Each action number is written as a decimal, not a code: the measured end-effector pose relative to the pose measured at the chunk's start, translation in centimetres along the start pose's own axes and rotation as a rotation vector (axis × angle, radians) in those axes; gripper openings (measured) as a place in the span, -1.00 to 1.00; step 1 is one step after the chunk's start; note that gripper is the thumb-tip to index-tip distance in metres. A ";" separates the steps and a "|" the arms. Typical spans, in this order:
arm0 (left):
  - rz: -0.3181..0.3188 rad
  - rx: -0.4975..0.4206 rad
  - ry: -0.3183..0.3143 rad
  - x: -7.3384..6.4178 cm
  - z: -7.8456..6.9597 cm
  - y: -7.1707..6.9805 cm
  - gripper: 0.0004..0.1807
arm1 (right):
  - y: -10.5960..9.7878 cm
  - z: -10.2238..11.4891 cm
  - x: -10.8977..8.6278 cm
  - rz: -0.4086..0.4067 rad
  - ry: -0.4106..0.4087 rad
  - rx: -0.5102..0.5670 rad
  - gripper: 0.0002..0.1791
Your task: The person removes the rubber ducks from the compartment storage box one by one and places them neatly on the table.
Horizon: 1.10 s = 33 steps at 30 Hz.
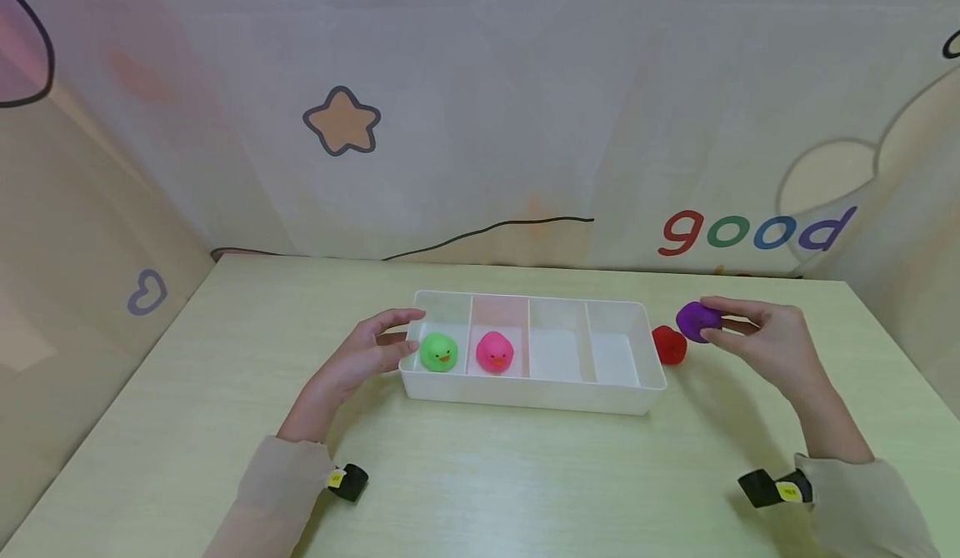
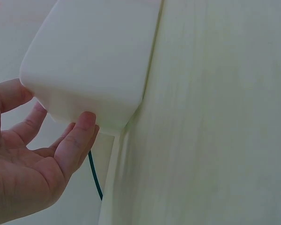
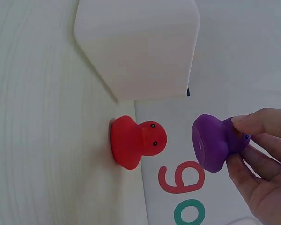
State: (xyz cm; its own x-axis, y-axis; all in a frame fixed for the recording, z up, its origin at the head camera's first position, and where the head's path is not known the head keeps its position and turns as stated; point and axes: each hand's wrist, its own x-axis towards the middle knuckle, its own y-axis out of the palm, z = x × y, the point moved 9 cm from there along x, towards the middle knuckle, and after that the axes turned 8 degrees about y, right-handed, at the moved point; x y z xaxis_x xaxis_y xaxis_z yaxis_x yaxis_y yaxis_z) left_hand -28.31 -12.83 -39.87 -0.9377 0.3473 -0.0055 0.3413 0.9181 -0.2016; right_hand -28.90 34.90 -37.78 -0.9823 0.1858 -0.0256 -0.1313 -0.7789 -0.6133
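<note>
A white divided box point(image 1: 525, 390) lies lengthwise on the table. My left hand point(image 1: 378, 343) holds its left end, fingertips at the rim and against the end wall, as the left wrist view shows. A green rubber duck point(image 1: 438, 352) sits in the leftmost compartment, and a pink rubber duck point(image 1: 495, 352) in the one beside it. My right hand point(image 1: 772, 341) pinches a purple rubber duck point(image 3: 213, 143) by the head, raised above the table right of the box. Close below it, a red rubber duck point(image 3: 133, 142) stands on the table at the box's right end.
The light wooden table point(image 1: 525, 483) meets a printed cloth backdrop point(image 1: 480, 125) along its far edge. The two right-hand compartments point(image 1: 617, 358) show bare white floors. Cloth also hangs at both sides. Each sleeve cuff carries a black strap point(image 1: 350, 483).
</note>
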 end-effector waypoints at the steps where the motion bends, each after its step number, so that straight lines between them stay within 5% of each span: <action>1: 0.000 0.000 0.000 0.0 0.0 0.0 -0.48 | 0.0 -0.1 0.0 0.010 -0.002 -0.009 -0.44; 8: 0.001 -0.004 0.010 0.0 0.0 -0.1 -0.49 | -0.2 0.7 -1.1 0.009 0.046 -0.043 -0.45; 17: -0.003 -0.004 0.005 0.0 0.1 -0.1 -0.49 | -0.2 2.2 -2.3 0.047 -0.018 -0.095 -0.46; 33: -0.001 -0.001 -0.008 0.0 0.0 -0.1 -0.50 | 0.4 1.0 -1.5 0.119 0.010 -0.157 -0.50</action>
State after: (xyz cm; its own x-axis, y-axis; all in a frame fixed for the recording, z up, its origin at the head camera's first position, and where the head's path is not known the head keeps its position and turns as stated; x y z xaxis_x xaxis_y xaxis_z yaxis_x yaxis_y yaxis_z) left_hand -28.33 -12.91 -39.85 -0.9386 0.3449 -0.0131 0.3404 0.9187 -0.2005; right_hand -27.61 33.70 -37.27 -0.9881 0.1045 -0.1132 0.0093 -0.6930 -0.7209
